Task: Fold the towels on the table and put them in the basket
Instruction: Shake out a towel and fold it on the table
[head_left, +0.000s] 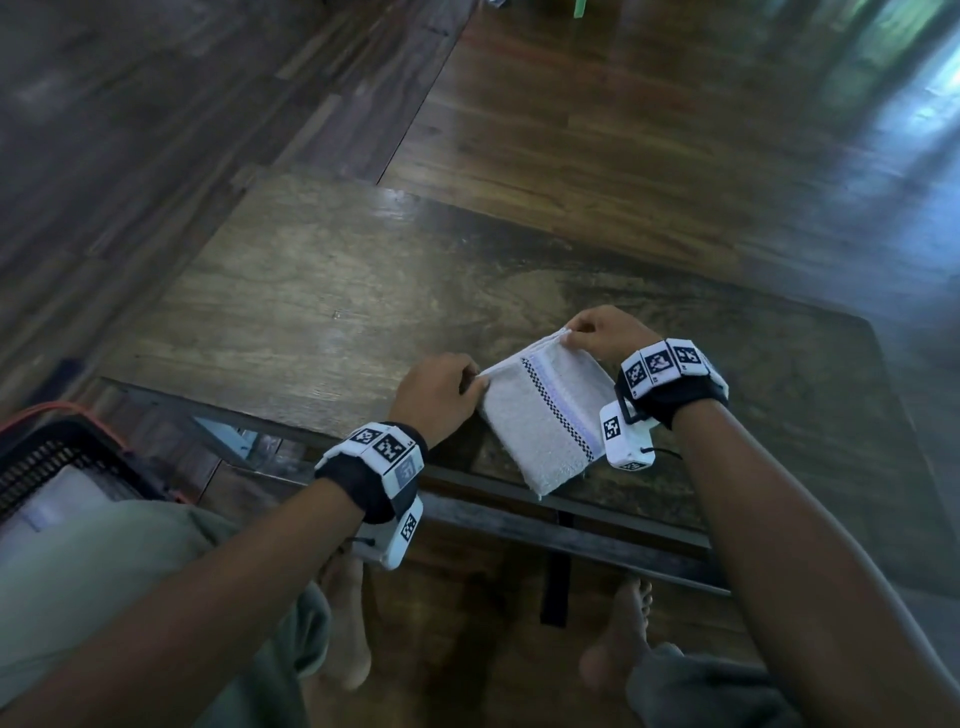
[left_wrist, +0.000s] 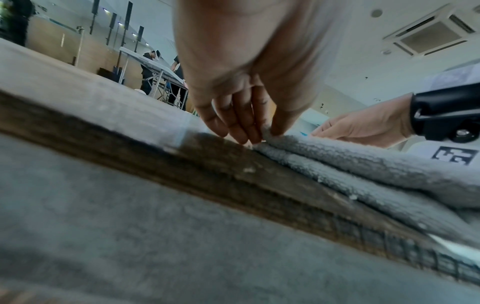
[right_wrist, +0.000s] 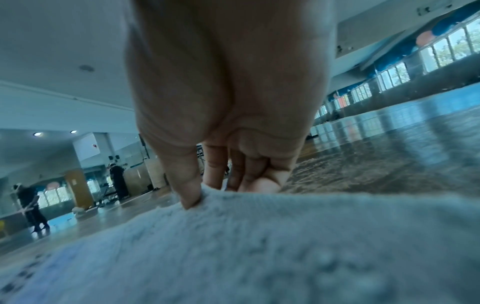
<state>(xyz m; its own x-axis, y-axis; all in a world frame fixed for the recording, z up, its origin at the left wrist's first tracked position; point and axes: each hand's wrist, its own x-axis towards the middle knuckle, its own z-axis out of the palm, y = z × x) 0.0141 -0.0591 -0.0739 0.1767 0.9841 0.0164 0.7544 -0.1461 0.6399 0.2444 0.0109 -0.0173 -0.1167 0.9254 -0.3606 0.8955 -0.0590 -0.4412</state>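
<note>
Your towel (head_left: 540, 415) lies folded on the table (head_left: 311, 312) at its near edge, long axis running from the far end back toward you. Your left hand (head_left: 439, 397) pinches the far left corner and your right hand (head_left: 602, 332) pinches the far right corner, so both sit at the far short edge. The basket (head_left: 62, 457) is low on your left, off the table, nearer your left hand. It is cut off by the frame, and your leg covers part of it; what lies inside is hard to make out.

black wristbands (head_left: 363, 480), white tagged camera boxes (head_left: 626, 431)
</note>
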